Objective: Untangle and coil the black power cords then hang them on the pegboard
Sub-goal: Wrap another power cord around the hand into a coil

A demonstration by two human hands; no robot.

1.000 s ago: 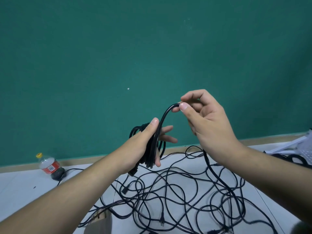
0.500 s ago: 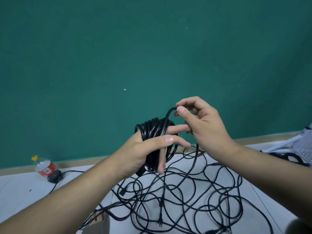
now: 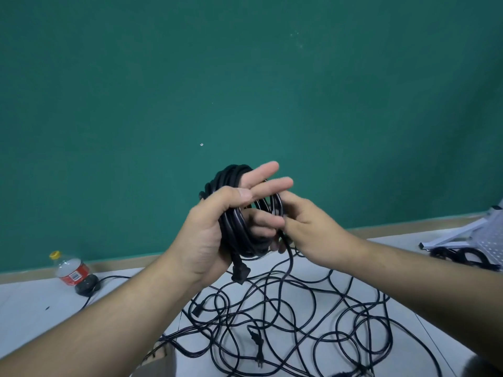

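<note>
My left hand [image 3: 206, 235] holds a coil of black power cord [image 3: 228, 175] up in front of the green wall; the thumb lies over the loops, two fingers point straight out and the lower fingers curl through the coil. A plug [image 3: 240, 274] hangs below that hand. My right hand [image 3: 313, 229] pinches the same cord at the coil's right side, and the loose length [image 3: 291, 263] drops from there to the floor. Several tangled black cords [image 3: 321, 336] lie spread on the white floor beneath both hands.
A plastic bottle [image 3: 70, 270] with a red label and yellow cap lies on the floor at left, beside a dark adapter [image 3: 86, 286]. At the right edge a white pegboard [image 3: 490, 240] lies on the floor with coiled black cords [image 3: 462, 257] by it.
My right hand brought the cord down from above the coil to its right side, laying another loop on. My left hand turned palm-up and raised the coil slightly.
</note>
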